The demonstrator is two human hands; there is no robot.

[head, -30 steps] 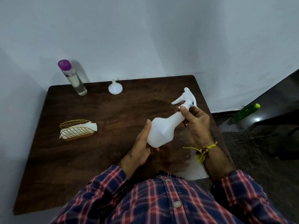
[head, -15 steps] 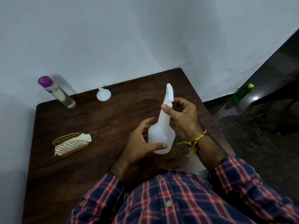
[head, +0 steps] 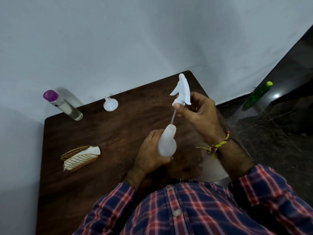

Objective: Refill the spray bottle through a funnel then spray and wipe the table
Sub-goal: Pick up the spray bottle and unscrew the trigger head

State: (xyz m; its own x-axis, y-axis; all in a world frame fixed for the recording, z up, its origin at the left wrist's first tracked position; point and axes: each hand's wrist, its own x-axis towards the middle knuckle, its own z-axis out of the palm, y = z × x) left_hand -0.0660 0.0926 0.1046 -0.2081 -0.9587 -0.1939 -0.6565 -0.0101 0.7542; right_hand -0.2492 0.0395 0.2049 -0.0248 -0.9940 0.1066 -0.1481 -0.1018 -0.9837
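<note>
We have the white spray bottle (head: pixel 167 143) lifted above the dark wooden table (head: pixel 108 133), our left hand (head: pixel 150 155) wrapped around its rounded lower body, while our right hand (head: pixel 198 114) pinches the collar of the trigger spray head (head: pixel 182 92) and holds it clear of the neck, the thin dip tube (head: pixel 173 117) running down into the opening. The bottle looks like thin, translucent plastic and we judge it nearly empty, so it should be very light and will dent if we squeeze hard; a loose wrap low on the belly suits it, and once it is filled that smooth wall may get slippery. The head is stiff plastic, best taken at the collar rather than the trigger, and the tube is soft and whippy, so we would draw it straight out to avoid flicking drops. The small white funnel (head: pixel 111 104) sits spout-up near the far edge, light and easy to tip, beside the purple-capped clear bottle (head: pixel 63 106). A wire basket with a cloth (head: pixel 80 158) lies to our left.
</note>
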